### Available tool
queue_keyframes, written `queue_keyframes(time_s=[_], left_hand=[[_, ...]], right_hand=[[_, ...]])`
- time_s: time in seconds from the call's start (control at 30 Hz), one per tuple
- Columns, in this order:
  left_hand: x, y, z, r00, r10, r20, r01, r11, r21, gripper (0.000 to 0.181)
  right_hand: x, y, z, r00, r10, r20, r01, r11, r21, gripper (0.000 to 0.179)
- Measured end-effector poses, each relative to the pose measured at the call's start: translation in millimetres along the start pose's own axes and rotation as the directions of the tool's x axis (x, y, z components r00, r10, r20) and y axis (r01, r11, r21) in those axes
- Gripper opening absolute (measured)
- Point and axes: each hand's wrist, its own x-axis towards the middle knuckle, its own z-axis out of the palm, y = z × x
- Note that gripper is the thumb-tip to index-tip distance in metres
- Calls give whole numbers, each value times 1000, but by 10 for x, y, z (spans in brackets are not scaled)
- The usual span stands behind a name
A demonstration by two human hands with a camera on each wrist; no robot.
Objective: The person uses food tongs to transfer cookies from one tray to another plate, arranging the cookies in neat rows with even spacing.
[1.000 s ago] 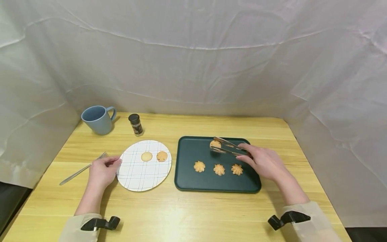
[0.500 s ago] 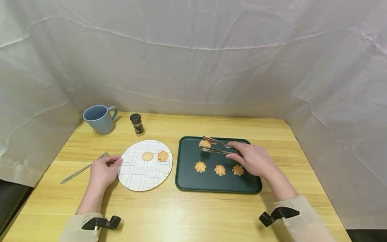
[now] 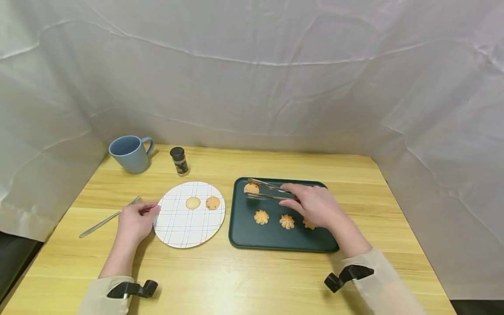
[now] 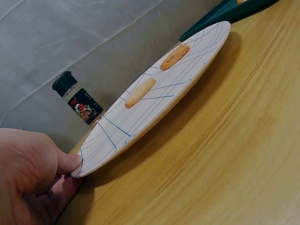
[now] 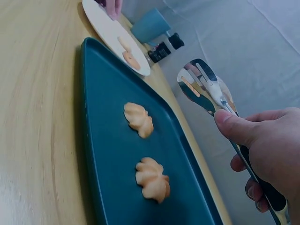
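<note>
My right hand [image 3: 315, 205] grips metal tongs [image 3: 267, 196] above the left back part of the dark green tray [image 3: 252, 236]. A round, dark-specked cookie [image 3: 251, 188] is between the tong tips; the right wrist view mostly hides it behind the slotted metal head. With thumb and fingers, my left hand [image 3: 135, 221] pinches the left rim of a white plate [image 3: 187, 229] with blue lines. On that plate lie a pale round cookie [image 4: 140, 93] and a specked round cookie [image 4: 175, 57], side by side. Several star-shaped cookies [image 3: 287, 221] rest on the tray, one partly covered by my right hand.
Behind the plate stand a blue-grey mug [image 3: 131, 154] and a black-capped spice jar [image 3: 179, 161]. A fork [image 3: 110, 217] lies left of the plate, beside my left hand. Pale cloth [image 3: 252, 87] hangs around the wooden table [image 3: 236, 280].
My right hand has carried the tongs and the specked cookie leftward over the tray, toward the plate. My left hand stays at the plate's rim.
</note>
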Motion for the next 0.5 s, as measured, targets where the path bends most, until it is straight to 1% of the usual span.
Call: queue_keyframes(time_s=[0.17,0.5], left_hand=[[2,1,-3,1000,0,1,0,1000,5,32],[10,-11,1,1000,5,-1,-5,1000,13,32]], right_hand=[[86,-81,27,1000,-17,6,17,1000,-3,59],[273,-243,138,999,-49,22,48,998,28,54]])
